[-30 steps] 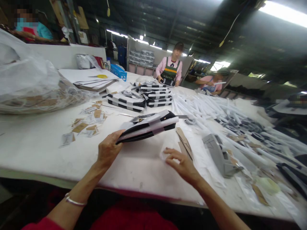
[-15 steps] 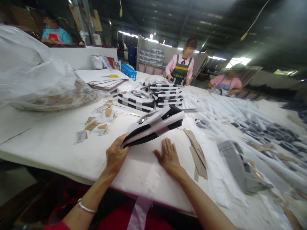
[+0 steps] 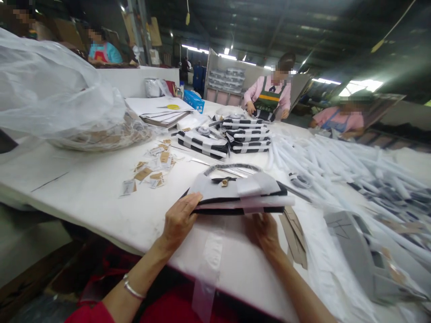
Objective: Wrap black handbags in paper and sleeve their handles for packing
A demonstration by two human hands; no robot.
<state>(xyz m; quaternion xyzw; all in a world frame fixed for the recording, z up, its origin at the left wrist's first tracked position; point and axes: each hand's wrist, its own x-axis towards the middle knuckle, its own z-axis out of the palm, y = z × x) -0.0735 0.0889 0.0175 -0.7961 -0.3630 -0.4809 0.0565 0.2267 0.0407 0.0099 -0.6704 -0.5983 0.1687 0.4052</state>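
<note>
A black bag wrapped in white padding (image 3: 220,192) lies low over the white table, its handle loop at the far side. My left hand (image 3: 180,217) grips the bag's left end, thumb and fingers closed on it. Below the right part of the bag is my right hand (image 3: 266,226), palm near the table; its fingertips are hidden under the bag's near edge, so its grip cannot be made out. A strip of clear tape (image 3: 213,251) runs over the table's near edge between my forearms.
Small tags (image 3: 144,173) lie to the left, a plastic sack (image 3: 60,98) behind them. Wrapped bags (image 3: 249,134) are stacked ahead. Cardboard strips (image 3: 294,233), a grey tape dispenser (image 3: 357,251) and white tubes (image 3: 319,157) are to the right. A person (image 3: 269,94) works opposite.
The bag has swung from tilted to nearly level, showing its handle side. My right hand has gone from lying flat on the table to the bag's underside. The view has shifted left.
</note>
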